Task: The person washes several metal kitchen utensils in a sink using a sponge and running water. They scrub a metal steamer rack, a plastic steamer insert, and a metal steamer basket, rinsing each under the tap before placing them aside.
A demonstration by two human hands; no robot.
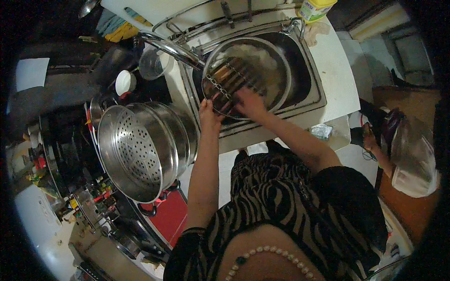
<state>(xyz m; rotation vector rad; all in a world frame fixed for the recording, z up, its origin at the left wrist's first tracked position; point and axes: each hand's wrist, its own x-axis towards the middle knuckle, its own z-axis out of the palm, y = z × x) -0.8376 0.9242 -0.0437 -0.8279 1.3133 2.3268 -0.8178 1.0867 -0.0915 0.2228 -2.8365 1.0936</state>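
A large round metal basin (289, 75) with cloudy water stands in the steel sink (318, 102). Inside its left half lies a slatted rack (225, 75) of brown strips, crossed by metal chains. My left hand (210, 111) grips the rack's near left edge at the basin's rim, thumb on top. Over the rack's near right part is my right hand (250, 102), blurred, its fingers low against the slats; whether they hold anything is unclear. The chrome faucet (172, 49) reaches over the basin's left rim.
A steel steamer pot (165, 140) with a perforated tier stands left of my left forearm. Behind it are a white bowl (125, 82) and a clear plastic container (152, 63). A yellow tub (316, 8) stands at the counter's back right. At right, another person's hand (369, 138) is near a plastic bag (415, 165).
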